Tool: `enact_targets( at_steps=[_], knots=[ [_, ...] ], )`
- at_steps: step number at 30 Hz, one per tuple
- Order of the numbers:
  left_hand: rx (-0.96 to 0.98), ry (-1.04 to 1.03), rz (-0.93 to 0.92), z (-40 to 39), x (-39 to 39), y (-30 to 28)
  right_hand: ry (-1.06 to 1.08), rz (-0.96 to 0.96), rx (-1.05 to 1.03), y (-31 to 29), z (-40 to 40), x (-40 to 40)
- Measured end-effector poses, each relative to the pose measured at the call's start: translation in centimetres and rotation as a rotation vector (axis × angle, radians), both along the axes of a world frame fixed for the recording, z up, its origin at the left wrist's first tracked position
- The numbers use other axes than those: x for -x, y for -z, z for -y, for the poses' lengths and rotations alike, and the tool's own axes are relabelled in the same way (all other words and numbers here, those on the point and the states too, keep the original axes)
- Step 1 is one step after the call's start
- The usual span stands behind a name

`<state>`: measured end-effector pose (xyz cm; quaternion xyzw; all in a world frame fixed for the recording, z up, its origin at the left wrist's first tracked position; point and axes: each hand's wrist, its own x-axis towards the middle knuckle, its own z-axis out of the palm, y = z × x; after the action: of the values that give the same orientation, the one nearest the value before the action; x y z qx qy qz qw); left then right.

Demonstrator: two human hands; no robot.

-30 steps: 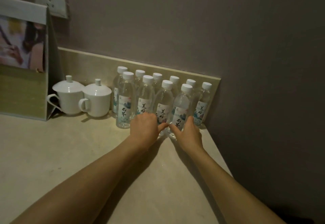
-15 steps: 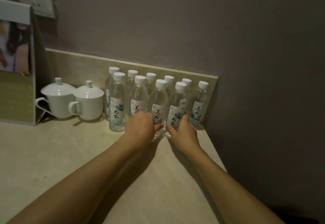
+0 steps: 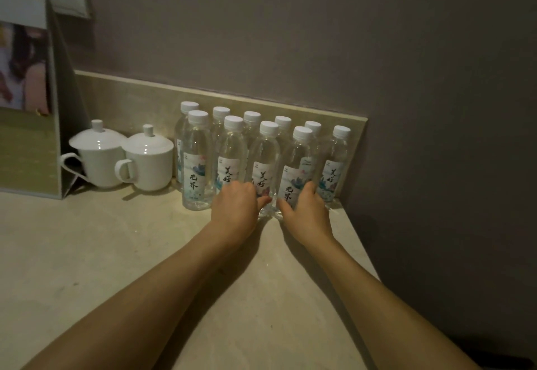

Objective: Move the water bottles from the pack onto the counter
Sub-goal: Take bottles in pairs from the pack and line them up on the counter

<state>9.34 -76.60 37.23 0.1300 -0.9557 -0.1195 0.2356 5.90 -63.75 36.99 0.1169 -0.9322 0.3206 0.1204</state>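
Head cam: left hand [image 3: 236,205] and right hand [image 3: 305,212] each curl their grip round front-row water bottles [image 3: 263,163] on the tabletop [image 3: 116,253].

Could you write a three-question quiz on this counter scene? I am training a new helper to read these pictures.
1. How many white bottle caps show among the water bottles?
2. True or false: the two lidded cups stand to the right of the bottles.
3. Which hand touches the front bottle nearest the corner wall: A left hand, B right hand?

Key: 1. Nine. 2. False, they stand to the left, beside the standing card. 3. B.
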Motion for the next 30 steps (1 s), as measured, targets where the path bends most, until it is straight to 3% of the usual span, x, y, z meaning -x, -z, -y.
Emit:
enact_targets(
  at_steps=[8,20,30],
  knots=[
    [-0.037,0.035,0.006,0.18,0.15,0.13,-0.051,0.057,0.016,-0.25,-0.41,0.18],
    [0.068,0.001,0.100,-0.20,0.21,-0.44,-0.062,0.069,0.011,-0.31,-0.36,0.27],
    [0.008,0.038,0.104,-0.04,0.23,-0.15,-0.075,0.086,-0.001,-0.46,-0.47,0.32]
  ],
)
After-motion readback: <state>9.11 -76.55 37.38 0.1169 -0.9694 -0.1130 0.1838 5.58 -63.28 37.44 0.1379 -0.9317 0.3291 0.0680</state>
